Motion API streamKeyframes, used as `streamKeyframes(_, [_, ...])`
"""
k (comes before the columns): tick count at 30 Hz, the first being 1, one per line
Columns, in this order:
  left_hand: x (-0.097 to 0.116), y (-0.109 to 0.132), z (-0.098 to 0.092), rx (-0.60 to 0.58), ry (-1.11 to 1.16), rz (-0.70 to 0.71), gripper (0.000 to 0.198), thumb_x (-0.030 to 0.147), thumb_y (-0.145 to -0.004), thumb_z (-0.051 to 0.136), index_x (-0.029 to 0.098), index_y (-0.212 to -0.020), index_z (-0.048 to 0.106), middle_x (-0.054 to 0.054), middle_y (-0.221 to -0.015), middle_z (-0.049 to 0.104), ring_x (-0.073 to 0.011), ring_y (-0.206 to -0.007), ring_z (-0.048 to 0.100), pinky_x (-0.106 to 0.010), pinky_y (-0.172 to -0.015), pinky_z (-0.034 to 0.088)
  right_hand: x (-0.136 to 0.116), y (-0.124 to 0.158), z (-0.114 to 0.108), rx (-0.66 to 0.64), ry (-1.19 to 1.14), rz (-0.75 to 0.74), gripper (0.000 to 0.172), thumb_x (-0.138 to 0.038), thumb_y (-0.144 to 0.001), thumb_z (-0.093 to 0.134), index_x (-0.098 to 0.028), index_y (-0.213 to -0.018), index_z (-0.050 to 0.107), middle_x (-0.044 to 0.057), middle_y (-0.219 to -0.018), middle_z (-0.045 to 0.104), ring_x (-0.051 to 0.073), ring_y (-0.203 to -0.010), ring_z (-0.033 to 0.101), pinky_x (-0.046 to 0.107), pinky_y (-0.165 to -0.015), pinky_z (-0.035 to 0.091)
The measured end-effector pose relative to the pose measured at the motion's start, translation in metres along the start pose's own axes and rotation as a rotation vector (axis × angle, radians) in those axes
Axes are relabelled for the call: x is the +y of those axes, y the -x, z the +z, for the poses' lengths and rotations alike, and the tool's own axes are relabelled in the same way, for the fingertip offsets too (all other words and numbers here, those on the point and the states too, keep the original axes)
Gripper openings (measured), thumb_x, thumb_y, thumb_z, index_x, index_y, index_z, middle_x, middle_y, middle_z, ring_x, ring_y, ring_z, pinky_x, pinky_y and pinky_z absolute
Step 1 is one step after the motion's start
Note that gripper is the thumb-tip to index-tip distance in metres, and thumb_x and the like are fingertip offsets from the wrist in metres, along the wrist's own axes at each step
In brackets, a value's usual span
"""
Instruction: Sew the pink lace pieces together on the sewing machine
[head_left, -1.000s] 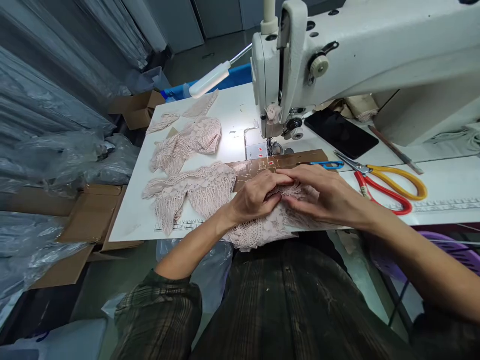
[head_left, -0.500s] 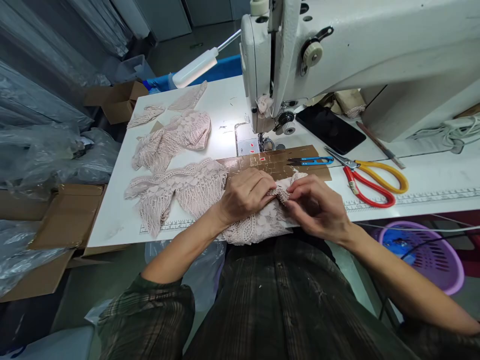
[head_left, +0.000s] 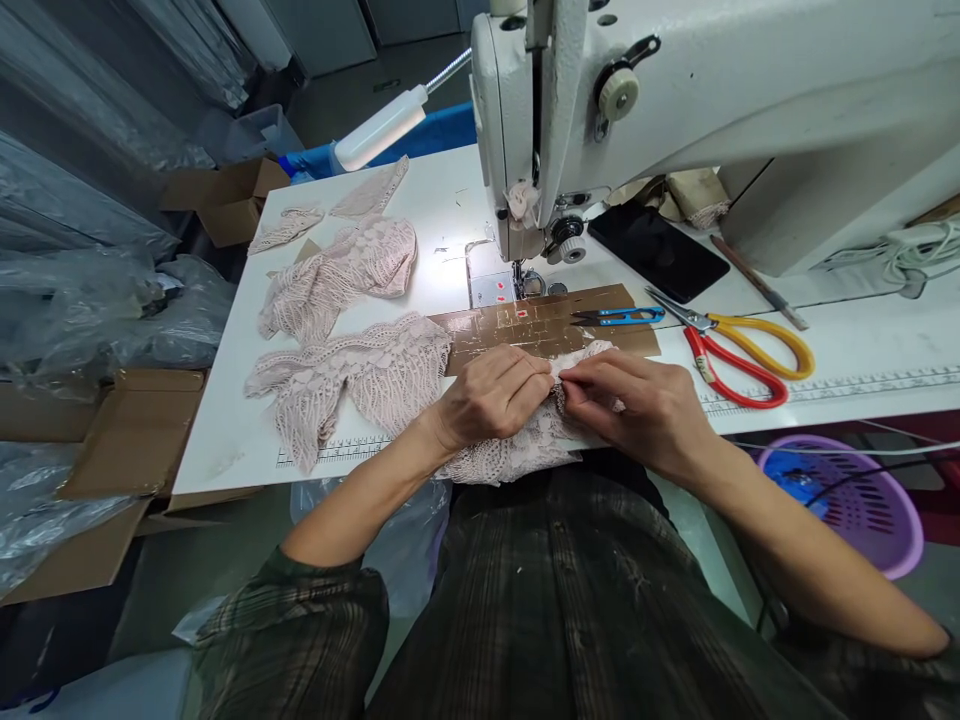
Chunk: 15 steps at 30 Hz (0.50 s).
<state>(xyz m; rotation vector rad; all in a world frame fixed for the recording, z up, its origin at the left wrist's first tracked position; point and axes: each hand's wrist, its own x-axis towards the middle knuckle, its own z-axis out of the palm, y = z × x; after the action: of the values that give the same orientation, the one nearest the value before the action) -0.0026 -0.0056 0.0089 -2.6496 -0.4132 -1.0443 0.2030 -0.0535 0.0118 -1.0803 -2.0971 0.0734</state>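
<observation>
Head cam: the left hand is curled down on a pink lace piece at the near edge of the worktop. The right hand pinches the same piece's edge. It sits just short of the presser foot, not under it, so I'd say this one isn't stitched yet. More lace lies to the left; sewn or not, can't tell. Scissors lie untouched on the right.
</observation>
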Motion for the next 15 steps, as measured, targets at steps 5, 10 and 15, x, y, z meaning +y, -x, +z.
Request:
streamKeyframes(5, [0.001, -0.001, 0.001, -0.026, -0.023, 0.015, 0.015, 0.01, -0.099, 0.052, 0.013, -0.088, 0.061, -0.006, -0.085, 0.075, -0.0143, -0.074, 0.068, -0.027, -0.065, 0.055, -0.001, -0.006, 0.001, -0.109, 0.226, -0.019, 0.02, -0.018, -0.091, 0.053, -0.015, -0.078, 0.068, 0.004, -0.072, 0.068, 0.014, -0.058, 0.058, 0.028, -0.054, 0.038])
streamKeyframes(10, [0.001, 0.001, 0.001, -0.039, -0.018, 0.009, 0.013, 0.01, -0.098, 0.052, 0.013, -0.09, 0.062, -0.007, -0.086, 0.074, -0.0143, -0.077, 0.068, -0.027, -0.067, 0.055, 0.002, -0.005, 0.005, -0.118, 0.252, -0.029, 0.016, -0.017, -0.088, 0.052, -0.016, -0.076, 0.063, 0.003, -0.067, 0.062, 0.015, -0.058, 0.055, 0.03, -0.056, 0.037])
streamKeyframes(15, [0.0, 0.003, 0.002, -0.037, 0.007, -0.029, 0.007, 0.013, -0.098, 0.056, 0.014, -0.092, 0.06, -0.006, -0.088, 0.074, -0.0137, -0.079, 0.069, -0.027, -0.069, 0.056, -0.006, 0.005, -0.014, 0.093, -0.064, -0.019, 0.013, -0.009, -0.08, 0.056, -0.02, -0.085, 0.059, 0.001, -0.075, 0.068, 0.013, -0.065, 0.063, 0.025, -0.059, 0.046])
